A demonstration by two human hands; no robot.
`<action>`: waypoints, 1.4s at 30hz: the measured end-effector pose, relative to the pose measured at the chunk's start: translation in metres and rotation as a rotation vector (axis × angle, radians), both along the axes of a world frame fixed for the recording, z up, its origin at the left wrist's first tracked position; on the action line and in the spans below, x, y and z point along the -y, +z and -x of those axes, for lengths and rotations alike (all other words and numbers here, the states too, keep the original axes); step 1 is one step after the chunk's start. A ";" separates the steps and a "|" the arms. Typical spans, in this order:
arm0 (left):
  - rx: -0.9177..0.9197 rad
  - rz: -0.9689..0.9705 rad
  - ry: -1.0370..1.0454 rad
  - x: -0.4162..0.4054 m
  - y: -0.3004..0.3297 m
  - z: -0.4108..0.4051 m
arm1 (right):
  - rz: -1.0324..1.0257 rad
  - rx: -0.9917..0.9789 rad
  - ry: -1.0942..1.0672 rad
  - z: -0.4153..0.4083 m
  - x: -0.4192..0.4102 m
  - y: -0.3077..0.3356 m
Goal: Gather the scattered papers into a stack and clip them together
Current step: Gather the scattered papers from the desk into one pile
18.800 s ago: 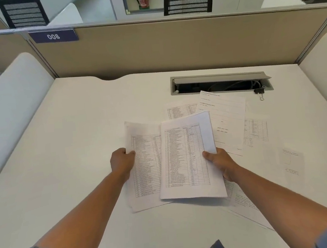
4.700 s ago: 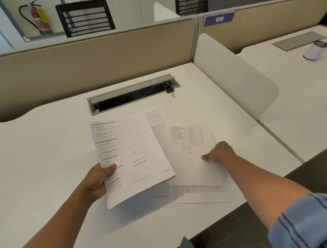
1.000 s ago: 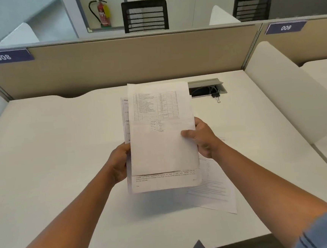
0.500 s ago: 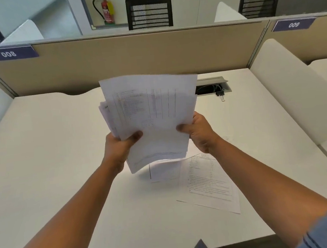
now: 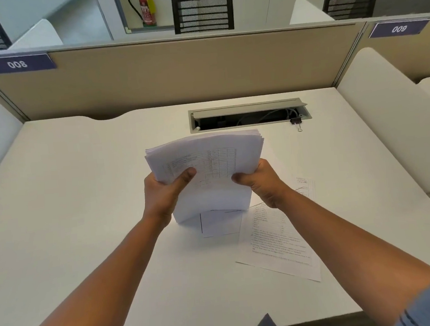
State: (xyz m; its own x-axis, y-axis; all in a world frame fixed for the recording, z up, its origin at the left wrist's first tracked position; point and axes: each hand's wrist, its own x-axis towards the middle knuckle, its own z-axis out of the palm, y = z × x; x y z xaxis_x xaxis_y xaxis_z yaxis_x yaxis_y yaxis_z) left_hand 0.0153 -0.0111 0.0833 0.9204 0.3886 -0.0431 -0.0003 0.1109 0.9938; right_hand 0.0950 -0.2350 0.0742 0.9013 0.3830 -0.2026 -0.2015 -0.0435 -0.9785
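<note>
I hold a stack of printed papers (image 5: pixel 209 168) upright on the white desk (image 5: pixel 69 201), its lower edge resting on the surface. My left hand (image 5: pixel 163 193) grips its left side and my right hand (image 5: pixel 259 182) grips its right side, thumbs on the front sheet. Two loose sheets lie flat behind and right of the stack: a small one (image 5: pixel 221 222) and a larger text page (image 5: pixel 278 245). A further sheet (image 5: pixel 305 186) peeks out past my right wrist. A black binder clip (image 5: pixel 296 122) sits at the right end of the cable tray.
An open grey cable tray (image 5: pixel 245 108) is set into the desk's far side. Beige partition walls (image 5: pixel 175 72) close off the back, and white side dividers (image 5: pixel 388 132) stand left and right. Chairs and a fire extinguisher (image 5: pixel 146 9) are beyond.
The stack has dropped from mid-air and now stands on its lower edge on the desk, its sheets more even. Both hands kept hold of it and moved down.
</note>
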 end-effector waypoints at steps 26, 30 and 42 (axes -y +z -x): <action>-0.234 -0.029 -0.264 -0.030 -0.044 0.004 | 0.145 -0.104 0.033 -0.003 -0.013 -0.038; -0.271 -0.035 -0.235 -0.037 -0.042 -0.003 | 0.092 -0.153 0.056 -0.007 -0.014 -0.036; -0.614 -0.176 -0.069 -0.084 -0.090 0.003 | 0.945 -0.029 -0.338 -0.049 0.067 -0.082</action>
State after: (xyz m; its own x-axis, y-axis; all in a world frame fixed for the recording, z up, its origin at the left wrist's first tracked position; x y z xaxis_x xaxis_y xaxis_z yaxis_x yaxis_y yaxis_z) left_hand 0.0122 0.0733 -0.0062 0.7715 0.3790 -0.5111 0.5761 -0.0749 0.8140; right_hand 0.1439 -0.3018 -0.0074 0.9228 -0.2211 -0.3154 -0.3701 -0.7360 -0.5669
